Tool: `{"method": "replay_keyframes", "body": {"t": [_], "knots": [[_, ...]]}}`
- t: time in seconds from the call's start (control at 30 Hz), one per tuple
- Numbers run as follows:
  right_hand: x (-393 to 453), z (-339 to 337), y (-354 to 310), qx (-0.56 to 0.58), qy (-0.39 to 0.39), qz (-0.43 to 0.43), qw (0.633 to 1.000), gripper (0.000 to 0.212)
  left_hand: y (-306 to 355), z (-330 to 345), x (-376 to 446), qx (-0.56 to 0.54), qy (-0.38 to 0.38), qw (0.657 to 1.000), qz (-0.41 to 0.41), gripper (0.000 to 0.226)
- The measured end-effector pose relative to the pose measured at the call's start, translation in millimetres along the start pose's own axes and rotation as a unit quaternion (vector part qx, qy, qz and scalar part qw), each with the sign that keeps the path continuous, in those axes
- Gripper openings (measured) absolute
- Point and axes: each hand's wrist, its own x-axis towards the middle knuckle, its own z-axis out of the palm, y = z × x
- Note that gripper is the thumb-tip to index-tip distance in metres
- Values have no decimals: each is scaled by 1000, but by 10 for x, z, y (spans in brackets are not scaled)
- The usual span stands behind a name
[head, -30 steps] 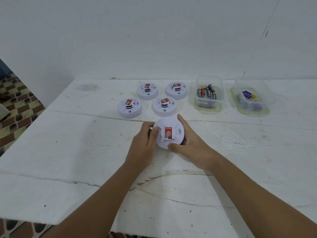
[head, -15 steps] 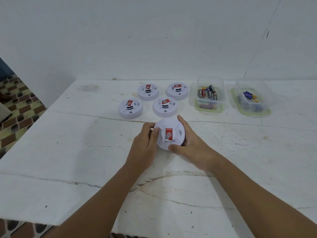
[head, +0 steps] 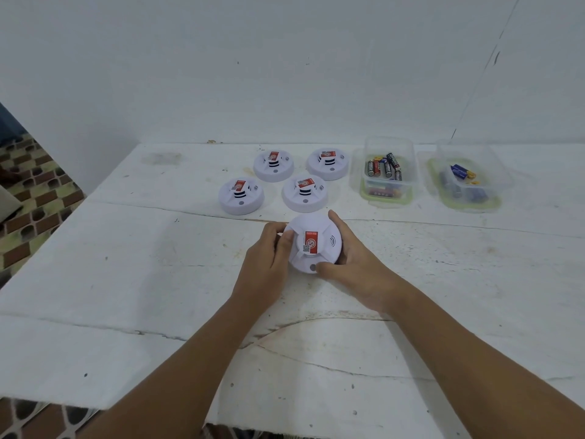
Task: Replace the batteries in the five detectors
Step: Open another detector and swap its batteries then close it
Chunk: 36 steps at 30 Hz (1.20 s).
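A round white detector [head: 316,229] with a red label sits tilted toward me at the table's middle. My left hand [head: 266,264] grips its left side, and my right hand [head: 354,264] grips its right side with the thumb on the front rim. Behind it lie several more white detectors: one at the left [head: 241,196], one in the middle [head: 304,194], and two farther back [head: 273,165] [head: 328,163]. A clear tub [head: 388,172] holds several batteries. A second clear tub [head: 468,182] holds a few blue batteries.
The white table [head: 158,280] is cracked and runs against a white wall. Its near edge is ragged at the bottom. A patterned tile floor [head: 31,198] shows past the left edge.
The held detector has turned slightly in my hands, showing a small grey button at its front rim. Both hands stay in place on it.
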Motion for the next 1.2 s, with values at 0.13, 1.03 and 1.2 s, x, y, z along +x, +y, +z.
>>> {"method": "replay_keyframes", "body": {"t": [0.13, 1.03, 1.2], "knots": [[-7, 6, -6, -20, 9, -3, 1000, 96, 1, 3, -2, 5, -1, 1000, 5, 30], [39, -13, 47, -13, 7, -4, 1000, 99, -17, 6, 9, 4, 2, 1000, 12, 27], [38, -4, 43, 0, 6, 0, 1000, 102, -12, -2, 1, 3, 2, 1000, 9, 27]]}}
